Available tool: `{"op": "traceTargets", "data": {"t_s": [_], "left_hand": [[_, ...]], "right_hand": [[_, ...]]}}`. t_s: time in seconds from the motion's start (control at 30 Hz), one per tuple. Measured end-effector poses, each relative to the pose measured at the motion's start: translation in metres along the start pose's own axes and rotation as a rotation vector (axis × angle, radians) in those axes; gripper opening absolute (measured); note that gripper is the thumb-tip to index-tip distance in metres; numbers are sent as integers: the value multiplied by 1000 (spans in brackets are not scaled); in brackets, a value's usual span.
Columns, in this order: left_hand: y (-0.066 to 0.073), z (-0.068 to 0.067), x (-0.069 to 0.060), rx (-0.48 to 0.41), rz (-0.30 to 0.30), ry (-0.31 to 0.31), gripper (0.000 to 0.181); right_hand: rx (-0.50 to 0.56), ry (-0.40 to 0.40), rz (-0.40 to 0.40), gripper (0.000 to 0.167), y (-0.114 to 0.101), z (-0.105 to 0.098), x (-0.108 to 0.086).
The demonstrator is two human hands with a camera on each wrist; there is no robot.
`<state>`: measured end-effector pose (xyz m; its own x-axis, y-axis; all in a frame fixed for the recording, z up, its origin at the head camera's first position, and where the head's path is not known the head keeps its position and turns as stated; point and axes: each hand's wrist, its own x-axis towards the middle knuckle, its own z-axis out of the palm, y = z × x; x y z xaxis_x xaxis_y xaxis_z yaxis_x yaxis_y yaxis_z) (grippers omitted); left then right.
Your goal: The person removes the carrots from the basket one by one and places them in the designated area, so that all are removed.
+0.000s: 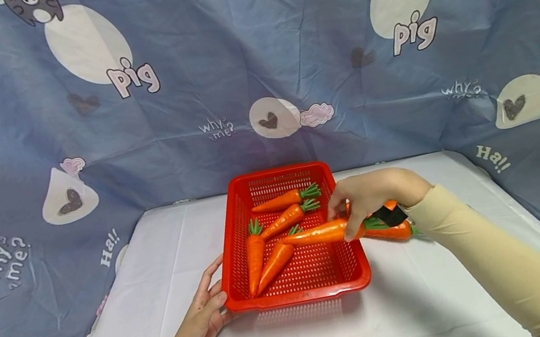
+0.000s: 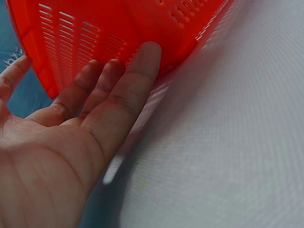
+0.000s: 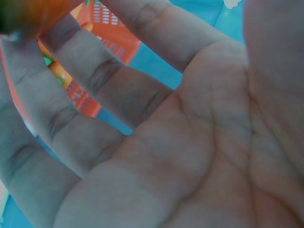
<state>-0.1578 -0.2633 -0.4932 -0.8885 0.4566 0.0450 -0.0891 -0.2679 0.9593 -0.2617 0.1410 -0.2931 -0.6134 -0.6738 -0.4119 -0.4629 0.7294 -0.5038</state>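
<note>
My right hand [image 1: 368,193] pinches an orange toy carrot [image 1: 319,234] near its thick, green-topped end, holding it over the right side of a red perforated plastic basket [image 1: 299,296]. Its tip points left, above the carrots inside. Several carrots lie in the basket, among them an upright-lying carrot [image 1: 256,258] at the left and a carrot [image 1: 276,202] toward the back. With fingers extended, my left hand [image 1: 201,319] touches the basket's left side near the front corner; in the left wrist view its fingertips meet the red wall [image 2: 109,23]. The right wrist view shows mostly palm [image 3: 156,156].
Just right of the basket, partly behind my right hand and wrist, lies at least one more carrot [image 1: 392,231]. A white cloth covers the table [image 1: 432,290]. Behind it hangs a blue printed curtain [image 1: 274,71], close to the table's back edge.
</note>
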Motion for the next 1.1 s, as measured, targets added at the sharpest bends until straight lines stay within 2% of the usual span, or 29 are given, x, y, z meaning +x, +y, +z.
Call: {"op": "traceTargets", "data": {"t_s": [0.23,0.5,0.7,0.9,1.1], "left_hand": [[0,0,0,2,4,-1,72],[1,0,-1,5,-6,6,72],[2,1,-1,11,-30,29,73],[3,3,-1,23,-48,52,74],[4,4,-1,29,-58,65,74]], "right_hand": [[33,10,20,24,12,0,-11],[48,27,65,27,28,0,-20],[43,48,67,29,39,2,-28],[42,61,121,31,48,4,-36],[81,65,139,34,60,6,-44]]}}
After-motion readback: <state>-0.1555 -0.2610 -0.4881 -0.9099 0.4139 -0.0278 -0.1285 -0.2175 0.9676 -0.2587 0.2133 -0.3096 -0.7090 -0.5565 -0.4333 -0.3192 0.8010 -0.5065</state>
